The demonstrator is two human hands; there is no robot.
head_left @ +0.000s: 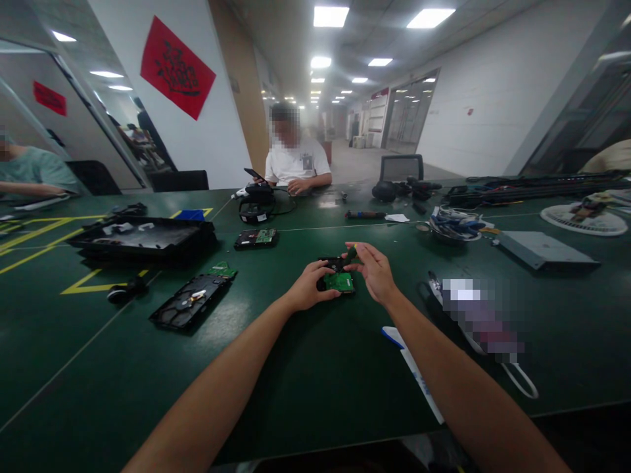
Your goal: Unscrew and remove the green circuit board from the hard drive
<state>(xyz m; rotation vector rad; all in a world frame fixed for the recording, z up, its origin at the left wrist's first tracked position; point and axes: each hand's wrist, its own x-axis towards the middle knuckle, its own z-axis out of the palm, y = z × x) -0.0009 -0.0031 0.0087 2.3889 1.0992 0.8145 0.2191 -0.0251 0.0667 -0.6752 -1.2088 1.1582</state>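
Observation:
A small hard drive with a green circuit board [339,282] lies on the dark green table [296,368] in front of me. My left hand [311,284] grips its left side, fingers curled on it. My right hand [373,269] pinches a small screwdriver with a green-tipped handle [349,255], its point angled down onto the drive's top.
An opened drive casing [190,301] and a loose green board [221,269] lie to the left, beyond them a black tray [142,238]. Another drive [255,238] sits farther back. A bowl of cables [453,226] and grey box [545,249] lie right. A person sits across the table [296,164].

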